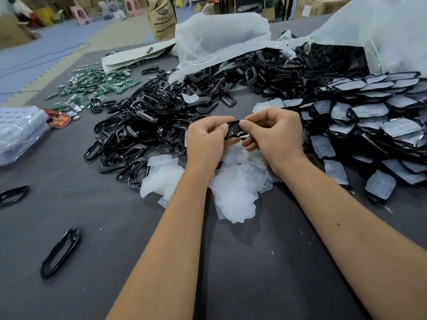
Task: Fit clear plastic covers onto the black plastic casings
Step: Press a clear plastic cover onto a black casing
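Observation:
Both hands hold one black plastic casing above the table's middle. My left hand grips its left end with curled fingers. My right hand pinches its right end, thumb on top. Whether a clear cover lies on it I cannot tell. Loose clear plastic covers lie heaped just under my wrists. A big pile of bare black casings spreads to the left and behind. Casings with covers on them are stacked at the right.
The grey table carries two stray black frames at front left. Green circuit boards lie at far left. White plastic bags rise behind the piles. A clear bag sits at the left edge.

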A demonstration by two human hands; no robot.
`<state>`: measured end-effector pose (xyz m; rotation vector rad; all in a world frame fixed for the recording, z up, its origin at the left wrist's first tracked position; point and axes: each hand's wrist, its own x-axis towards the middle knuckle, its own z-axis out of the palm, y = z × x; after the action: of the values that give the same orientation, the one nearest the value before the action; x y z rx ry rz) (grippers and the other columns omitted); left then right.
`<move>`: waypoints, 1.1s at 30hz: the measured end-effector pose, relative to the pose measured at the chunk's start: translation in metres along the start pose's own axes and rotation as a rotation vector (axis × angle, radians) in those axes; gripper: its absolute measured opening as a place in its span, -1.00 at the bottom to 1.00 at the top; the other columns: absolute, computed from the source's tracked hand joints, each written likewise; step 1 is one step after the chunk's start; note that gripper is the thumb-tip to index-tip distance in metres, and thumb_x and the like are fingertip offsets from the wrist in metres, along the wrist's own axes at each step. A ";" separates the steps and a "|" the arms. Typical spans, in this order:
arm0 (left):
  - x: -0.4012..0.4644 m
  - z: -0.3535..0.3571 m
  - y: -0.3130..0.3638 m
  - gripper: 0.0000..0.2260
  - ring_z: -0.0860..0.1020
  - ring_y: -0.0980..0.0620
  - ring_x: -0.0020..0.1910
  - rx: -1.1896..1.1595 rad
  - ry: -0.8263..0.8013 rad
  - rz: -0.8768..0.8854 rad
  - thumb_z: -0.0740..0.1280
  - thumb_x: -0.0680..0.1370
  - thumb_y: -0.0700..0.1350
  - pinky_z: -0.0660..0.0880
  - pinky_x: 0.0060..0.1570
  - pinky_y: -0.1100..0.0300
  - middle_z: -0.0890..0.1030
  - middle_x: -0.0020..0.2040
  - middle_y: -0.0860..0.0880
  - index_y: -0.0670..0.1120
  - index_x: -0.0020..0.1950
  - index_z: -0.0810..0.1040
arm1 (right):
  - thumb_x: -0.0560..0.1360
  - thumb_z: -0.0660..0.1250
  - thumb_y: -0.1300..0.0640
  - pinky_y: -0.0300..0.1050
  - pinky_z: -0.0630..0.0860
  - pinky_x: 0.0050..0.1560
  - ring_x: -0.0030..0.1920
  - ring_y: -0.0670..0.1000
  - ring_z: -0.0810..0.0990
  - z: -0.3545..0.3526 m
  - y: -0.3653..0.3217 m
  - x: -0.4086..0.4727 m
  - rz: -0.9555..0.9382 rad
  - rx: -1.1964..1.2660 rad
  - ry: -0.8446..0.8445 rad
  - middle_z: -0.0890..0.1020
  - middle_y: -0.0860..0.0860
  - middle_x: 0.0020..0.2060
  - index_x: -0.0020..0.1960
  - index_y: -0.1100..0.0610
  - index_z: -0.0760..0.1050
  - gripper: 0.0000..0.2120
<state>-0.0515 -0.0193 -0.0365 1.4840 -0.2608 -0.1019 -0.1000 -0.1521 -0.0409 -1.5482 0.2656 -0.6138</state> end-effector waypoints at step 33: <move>-0.001 -0.007 0.002 -0.80 0.71 0.01 -0.22 -0.119 -0.078 0.024 0.40 0.56 -0.41 0.61 -0.18 0.30 0.73 -0.20 -0.04 -0.14 0.04 0.69 | 0.50 0.56 0.13 -0.12 0.55 -0.44 -0.41 -0.02 0.67 -0.001 -0.002 -0.001 -0.037 -0.174 -0.013 0.72 0.04 -0.32 -0.06 0.18 0.65 -0.85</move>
<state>-0.0508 -0.0121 -0.0354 1.3599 -0.3302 -0.1533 -0.1014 -0.1519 -0.0389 -1.7264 0.2875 -0.6225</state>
